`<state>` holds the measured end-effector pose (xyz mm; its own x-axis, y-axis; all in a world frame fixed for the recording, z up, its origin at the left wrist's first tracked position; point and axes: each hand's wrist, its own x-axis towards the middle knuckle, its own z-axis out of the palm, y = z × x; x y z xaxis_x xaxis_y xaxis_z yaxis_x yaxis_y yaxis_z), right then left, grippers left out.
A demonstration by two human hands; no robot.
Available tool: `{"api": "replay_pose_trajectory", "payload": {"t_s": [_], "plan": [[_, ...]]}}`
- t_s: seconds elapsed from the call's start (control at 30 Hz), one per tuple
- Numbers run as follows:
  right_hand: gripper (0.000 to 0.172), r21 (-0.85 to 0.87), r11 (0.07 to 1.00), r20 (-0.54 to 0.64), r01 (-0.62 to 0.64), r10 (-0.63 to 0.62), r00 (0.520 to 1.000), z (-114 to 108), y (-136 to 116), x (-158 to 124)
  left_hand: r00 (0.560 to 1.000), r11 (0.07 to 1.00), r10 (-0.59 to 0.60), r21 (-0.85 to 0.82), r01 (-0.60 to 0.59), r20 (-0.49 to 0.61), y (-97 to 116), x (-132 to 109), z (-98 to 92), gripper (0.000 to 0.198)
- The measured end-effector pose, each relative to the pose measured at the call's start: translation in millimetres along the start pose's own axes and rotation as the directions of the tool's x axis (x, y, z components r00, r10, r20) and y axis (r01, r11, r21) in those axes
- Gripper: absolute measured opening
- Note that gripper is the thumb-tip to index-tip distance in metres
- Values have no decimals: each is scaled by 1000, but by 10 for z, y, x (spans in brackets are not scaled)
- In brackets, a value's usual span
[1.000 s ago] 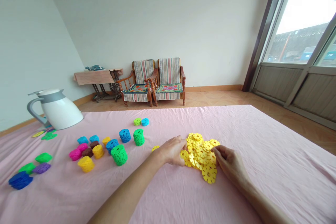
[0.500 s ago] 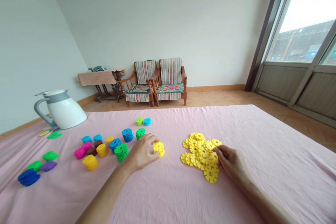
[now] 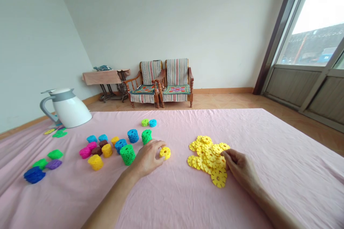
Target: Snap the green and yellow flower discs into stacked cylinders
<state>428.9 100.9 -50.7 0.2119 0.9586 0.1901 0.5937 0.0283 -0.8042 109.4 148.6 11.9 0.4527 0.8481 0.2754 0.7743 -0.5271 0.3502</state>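
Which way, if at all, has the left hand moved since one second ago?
Yes, leftward: judged against the tallest green disc stack, the left hand has gone from the loose yellow disc pile to the rightmost yellow disc stack.

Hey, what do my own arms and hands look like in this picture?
Your left hand and right hand are bare, with no gloves, rings or watch visible. The forearms show no sleeves and taper toward the wrists.

Yellow pile (image 3: 207,155) partly behind right hand (image 3: 240,166)
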Motion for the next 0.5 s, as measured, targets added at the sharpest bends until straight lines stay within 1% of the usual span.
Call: {"api": "replay_pose_trajectory", "payload": {"t_s": [0.23, 0.5], "plan": [[35, 9, 1000, 1, 10, -10, 1000, 22, 28, 12, 1000, 1000, -14, -15, 14, -11, -15, -6, -9, 32], [36, -18, 1000, -9, 10, -10, 1000, 22, 45, 8, 1000, 999, -26, -29, 26, -12, -26, -23, -14, 31]]}}
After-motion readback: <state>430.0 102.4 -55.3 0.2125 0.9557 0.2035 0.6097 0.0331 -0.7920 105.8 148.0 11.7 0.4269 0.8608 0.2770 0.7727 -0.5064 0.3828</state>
